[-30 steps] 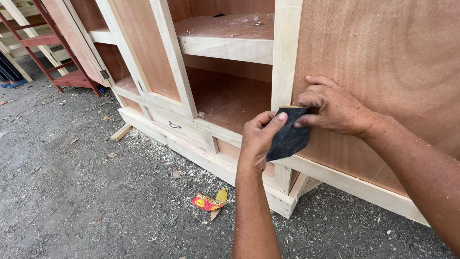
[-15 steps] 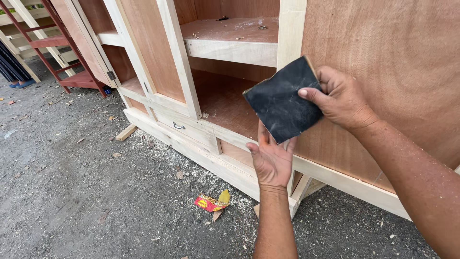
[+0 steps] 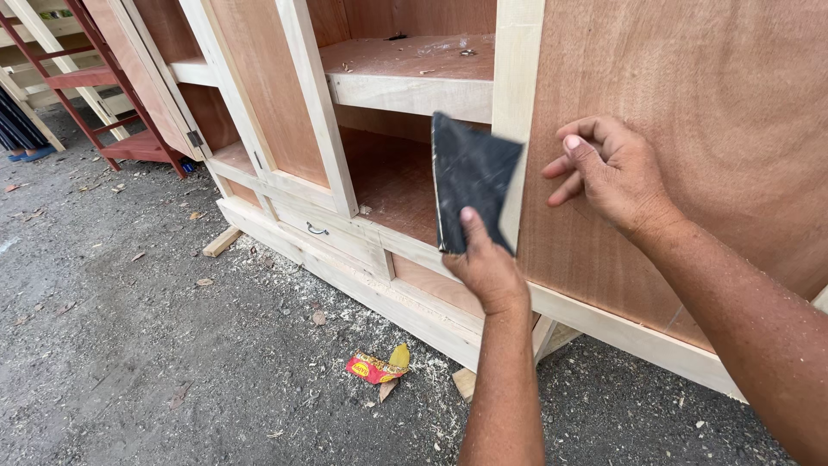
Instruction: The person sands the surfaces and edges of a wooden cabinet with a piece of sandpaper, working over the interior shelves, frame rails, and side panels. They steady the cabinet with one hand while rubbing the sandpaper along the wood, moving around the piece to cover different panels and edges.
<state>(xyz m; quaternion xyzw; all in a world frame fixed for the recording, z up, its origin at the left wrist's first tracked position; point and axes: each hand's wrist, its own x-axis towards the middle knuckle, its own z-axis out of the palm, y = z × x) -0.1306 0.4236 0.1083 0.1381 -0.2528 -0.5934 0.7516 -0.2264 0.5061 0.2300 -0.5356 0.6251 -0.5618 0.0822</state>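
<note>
Standing on rough grey gravel ground [image 3: 129, 362] strewn with pale sawdust, a large unfinished wooden cabinet [image 3: 690, 129] fills the upper view — reddish plywood panels framed in light, square-edged timber, with one shelf [image 3: 405, 73] visible inside the open compartment. The left hand [image 3: 485, 267] pinches the lower edge of one dark, stiff sheet of sandpaper [image 3: 470, 185] between thumb and fingers, holding it upright in front of the pale vertical post [image 3: 517, 95]. The right hand [image 3: 612, 177] is loosely open and holds nothing, fingers half curled just beside the plywood side panel, near the sheet but apart from it. One crumpled red-and-yellow wrapper [image 3: 373, 368] lies on the ground — one small metal drawer handle [image 3: 316, 229] shows low on the frame.
</note>
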